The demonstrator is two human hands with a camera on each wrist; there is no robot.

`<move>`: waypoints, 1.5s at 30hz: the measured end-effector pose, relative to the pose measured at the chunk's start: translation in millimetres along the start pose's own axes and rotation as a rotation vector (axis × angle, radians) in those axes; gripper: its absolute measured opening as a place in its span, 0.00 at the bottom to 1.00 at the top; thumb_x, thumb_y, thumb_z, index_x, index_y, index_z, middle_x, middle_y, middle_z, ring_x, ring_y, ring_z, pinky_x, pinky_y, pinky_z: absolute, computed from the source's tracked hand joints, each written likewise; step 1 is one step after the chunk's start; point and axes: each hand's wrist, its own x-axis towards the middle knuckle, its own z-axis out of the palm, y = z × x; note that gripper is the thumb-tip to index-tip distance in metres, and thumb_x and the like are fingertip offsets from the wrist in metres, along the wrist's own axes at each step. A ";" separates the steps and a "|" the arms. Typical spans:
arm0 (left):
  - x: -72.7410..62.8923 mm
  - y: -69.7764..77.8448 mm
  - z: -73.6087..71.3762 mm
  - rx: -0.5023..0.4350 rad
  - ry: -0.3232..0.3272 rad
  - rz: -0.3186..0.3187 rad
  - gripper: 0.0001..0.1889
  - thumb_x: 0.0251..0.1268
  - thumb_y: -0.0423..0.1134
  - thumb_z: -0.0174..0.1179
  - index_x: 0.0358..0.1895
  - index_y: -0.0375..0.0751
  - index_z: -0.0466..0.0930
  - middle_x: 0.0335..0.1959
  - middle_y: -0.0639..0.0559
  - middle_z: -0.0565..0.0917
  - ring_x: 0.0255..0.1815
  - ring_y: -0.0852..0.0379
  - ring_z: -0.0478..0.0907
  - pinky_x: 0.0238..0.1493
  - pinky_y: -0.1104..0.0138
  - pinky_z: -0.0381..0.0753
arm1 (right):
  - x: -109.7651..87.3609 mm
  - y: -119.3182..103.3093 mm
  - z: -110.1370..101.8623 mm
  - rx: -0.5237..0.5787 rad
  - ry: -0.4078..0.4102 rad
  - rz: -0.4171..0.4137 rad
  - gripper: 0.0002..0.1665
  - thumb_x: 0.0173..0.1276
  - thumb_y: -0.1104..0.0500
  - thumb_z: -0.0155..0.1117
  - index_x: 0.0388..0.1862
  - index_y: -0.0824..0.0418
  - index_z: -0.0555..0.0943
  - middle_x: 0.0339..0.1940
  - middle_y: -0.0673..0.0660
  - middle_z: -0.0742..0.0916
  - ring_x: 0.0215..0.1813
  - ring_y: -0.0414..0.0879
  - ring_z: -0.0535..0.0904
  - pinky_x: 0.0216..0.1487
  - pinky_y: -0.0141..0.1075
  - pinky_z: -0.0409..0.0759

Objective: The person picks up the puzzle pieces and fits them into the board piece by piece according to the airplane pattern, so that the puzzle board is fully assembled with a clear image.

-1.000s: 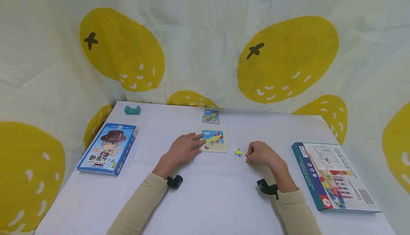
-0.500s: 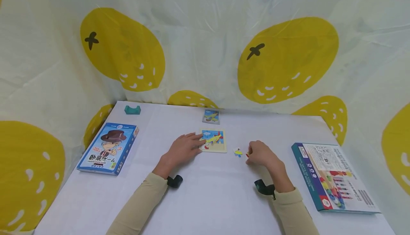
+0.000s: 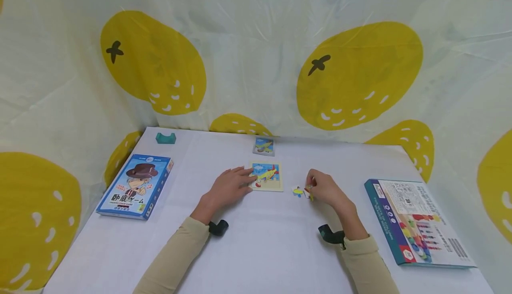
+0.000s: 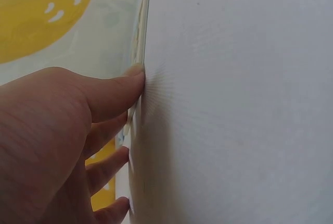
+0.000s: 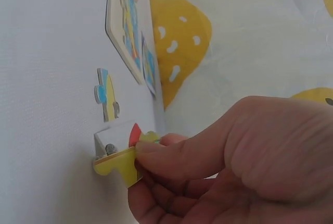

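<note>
My left hand (image 3: 230, 187) rests with outstretched fingers on the left edge of a small framed airplane jigsaw puzzle (image 3: 276, 188). Its thumb (image 4: 117, 91) touches the board's near side in the left wrist view. Between thumb and fingers, my right hand (image 3: 326, 191) pinches a yellow puzzle piece (image 5: 122, 164), tilted up just above the cloth. A white and red part shows behind the yellow; whether that is a second piece I cannot tell. Close by on the left, a loose blue and yellow puzzle piece (image 3: 297, 191) lies on the table.
Behind the puzzle lies a small airplane picture card (image 3: 263, 146). A blue game box (image 3: 136, 185) stands at the left, a larger box (image 3: 418, 220) at the right. A green notched block (image 3: 166, 138) sits at the back left. A fruit-patterned curtain (image 3: 252, 62) closes off the back.
The right fingers have shifted slightly up and turned, so more of the pinched puzzle piece shows. My left hand and the puzzle board stay in place.
</note>
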 end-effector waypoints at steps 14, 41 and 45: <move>-1.7 -0.2 -1.5 -0.020 0.015 0.011 0.24 0.71 0.52 0.58 0.69 0.61 0.74 0.75 0.58 0.69 0.79 0.50 0.60 0.76 0.45 0.60 | 12.8 -9.1 7.5 0.055 0.056 -0.109 0.10 0.70 0.69 0.52 0.41 0.62 0.81 0.38 0.60 0.80 0.38 0.50 0.74 0.34 0.35 0.74; 0.9 -3.4 1.2 0.016 0.016 0.021 0.23 0.72 0.53 0.57 0.69 0.63 0.73 0.75 0.59 0.69 0.78 0.50 0.61 0.75 0.45 0.62 | 34.9 -59.9 63.1 0.283 0.221 -0.183 0.05 0.62 0.67 0.70 0.37 0.62 0.85 0.33 0.57 0.85 0.34 0.46 0.78 0.31 0.29 0.78; 1.0 -4.1 2.1 0.008 0.015 0.021 0.23 0.71 0.53 0.58 0.69 0.62 0.74 0.75 0.59 0.69 0.78 0.50 0.61 0.75 0.45 0.62 | 35.0 -66.0 69.1 0.314 0.229 -0.160 0.07 0.61 0.66 0.71 0.39 0.63 0.84 0.31 0.57 0.84 0.29 0.45 0.77 0.29 0.30 0.77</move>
